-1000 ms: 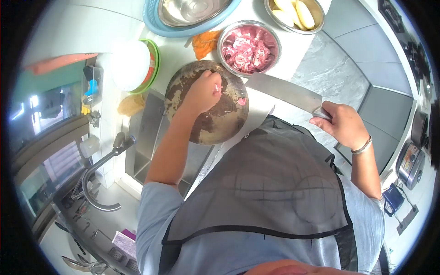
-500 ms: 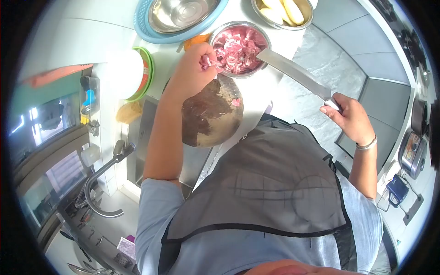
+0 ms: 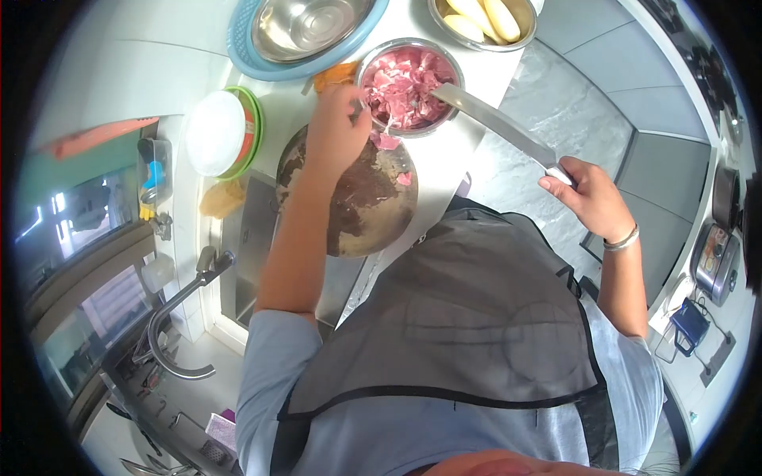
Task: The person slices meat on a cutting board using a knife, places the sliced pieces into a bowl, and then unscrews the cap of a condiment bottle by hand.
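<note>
Pink meat fills the bowl beside our left hand, whose finger grip we cannot tell; our right hand has fingers clamped around the knife.

Our head-worn view, forward and steeply down!
Here we are, peering from the wearer's head: the apron looms nearest to us in the lower middle, the chopping board sits farther out, above centre, and the meat bowl beyond it near the top. Our lens takes it wide, bending the window at the left, with black rounding off the corners.
</note>
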Available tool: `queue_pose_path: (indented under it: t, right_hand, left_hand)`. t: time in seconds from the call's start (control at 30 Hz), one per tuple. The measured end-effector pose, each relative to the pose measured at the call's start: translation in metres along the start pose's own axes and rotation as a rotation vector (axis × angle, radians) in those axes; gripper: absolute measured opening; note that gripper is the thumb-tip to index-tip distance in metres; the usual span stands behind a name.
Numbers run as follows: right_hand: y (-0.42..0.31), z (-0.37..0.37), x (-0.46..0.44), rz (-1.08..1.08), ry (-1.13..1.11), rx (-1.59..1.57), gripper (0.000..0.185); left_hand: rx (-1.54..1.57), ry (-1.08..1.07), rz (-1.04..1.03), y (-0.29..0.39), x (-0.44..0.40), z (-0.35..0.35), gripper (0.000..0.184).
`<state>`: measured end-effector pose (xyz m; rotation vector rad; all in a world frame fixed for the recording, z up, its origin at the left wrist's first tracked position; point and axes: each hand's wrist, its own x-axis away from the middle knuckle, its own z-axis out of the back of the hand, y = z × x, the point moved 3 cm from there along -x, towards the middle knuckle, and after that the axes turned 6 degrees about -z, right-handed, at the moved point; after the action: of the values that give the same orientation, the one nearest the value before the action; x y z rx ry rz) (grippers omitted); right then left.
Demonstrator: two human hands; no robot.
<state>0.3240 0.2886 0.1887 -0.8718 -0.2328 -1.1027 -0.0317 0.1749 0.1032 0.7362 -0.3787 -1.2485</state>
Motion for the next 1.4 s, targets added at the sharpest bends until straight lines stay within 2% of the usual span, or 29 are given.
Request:
queue_pose_path:
  t: [0.03,0.13,0.17,0.27,0.37,0.43,0.47,0.57,0.67,0.77,0.97,1.07,1.27,1.37,1.4]
  right_hand:
    - [-0.001,-0.003,-0.002,-0.010,-0.016,-0.023,0.052]
    - [-0.012,-0.017,-0.017,0.005,-0.154,-0.151,0.052]
    - [-0.023,-0.019,-0.019,-0.047,-0.273,-0.256,0.052]
    - [-0.037,-0.037,-0.028,-0.123,-0.468,-0.464,0.052]
    - [-0.045,-0.054,-0.030,-0.125,-0.607,-0.601,0.052]
    - [-0.045,-0.060,-0.030,-0.144,-0.663,-0.633,0.053]
    - [-0.046,-0.062,-0.031,-0.140,-0.666,-0.626,0.053]
    - [-0.047,-0.069,-0.034,-0.145,-0.671,-0.603,0.054]
    - [-0.050,-0.074,-0.036,-0.128,-0.668,-0.585,0.054]
    - [-0.054,-0.081,-0.039,-0.104,-0.724,-0.582,0.055]
    - [-0.063,-0.103,-0.047,-0.098,-0.691,-0.416,0.054]
    - [-0.061,-0.110,-0.051,-0.102,-0.675,-0.364,0.054]
    - [-0.055,-0.121,-0.057,-0.081,-0.635,-0.298,0.053]
    - [-0.053,-0.123,-0.057,-0.051,-0.615,-0.272,0.053]
    - [-0.052,-0.123,-0.057,-0.039,-0.605,-0.260,0.053]
  left_hand:
    - [0.002,0.015,0.117,-0.007,0.013,-0.004,0.028]
    - [-0.001,0.051,0.094,-0.006,0.041,-0.023,0.033]
    - [-0.032,0.112,0.017,-0.005,0.046,-0.028,0.040]
    - [-0.055,0.150,0.076,0.005,0.049,-0.036,0.043]
    - [0.076,0.134,0.191,-0.007,0.056,-0.051,0.045]
    - [0.004,0.167,0.074,-0.014,0.056,-0.053,0.044]
    - [-0.032,0.183,0.016,-0.018,0.057,-0.052,0.043]
    - [0.104,0.032,0.071,-0.031,0.055,-0.049,0.038]
    - [0.824,-0.027,0.332,-0.032,0.057,-0.046,0.031]
    - [0.766,-0.036,0.496,-0.033,0.059,-0.034,0.025]
    - [0.593,-0.050,0.556,-0.044,0.063,-0.027,0.019]
    - [0.580,-0.053,0.522,-0.053,0.069,-0.033,0.015]
    - [0.541,0.009,0.572,-0.044,0.068,-0.025,0.011]
    - [0.601,0.092,0.634,-0.046,0.070,-0.010,0.016]
    - [0.396,0.016,0.639,-0.046,0.070,-0.001,0.018]
